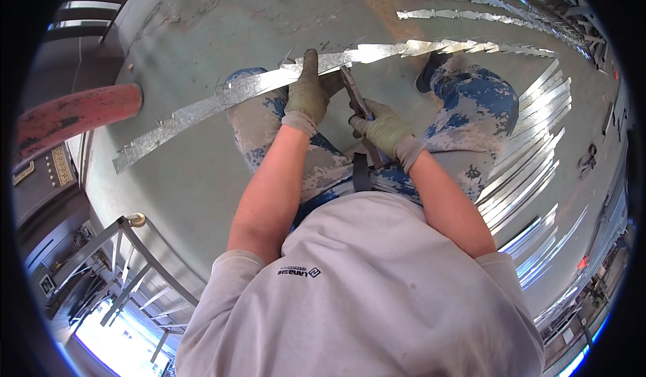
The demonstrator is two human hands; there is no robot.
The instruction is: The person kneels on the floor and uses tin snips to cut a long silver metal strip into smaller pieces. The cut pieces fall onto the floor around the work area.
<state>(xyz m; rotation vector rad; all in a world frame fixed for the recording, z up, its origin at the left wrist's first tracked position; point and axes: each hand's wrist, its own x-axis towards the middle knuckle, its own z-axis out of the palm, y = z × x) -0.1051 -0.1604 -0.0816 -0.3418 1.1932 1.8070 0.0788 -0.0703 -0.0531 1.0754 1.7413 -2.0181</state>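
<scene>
A long, shiny sheet-metal strip (195, 113) with notched edges and small bent tabs stretches across in front of me, over my knees. My left hand (308, 94), in an olive work glove, is closed on the strip near its middle, thumb lying over the face. My right hand (383, 129), gloved likewise, grips a plier-like hand tool (354, 94) by its handles. The tool's jaws meet the lower edge of the strip just right of my left hand. Whether the jaws are closed on the metal is too small to tell.
More notched metal strips (464, 17) lie at the far right. Stacked strips (531, 155) fan out beside my right knee. A thick red tube-like part (81, 118) juts in from the left. A metal frame with a caster (136, 220) stands at the lower left.
</scene>
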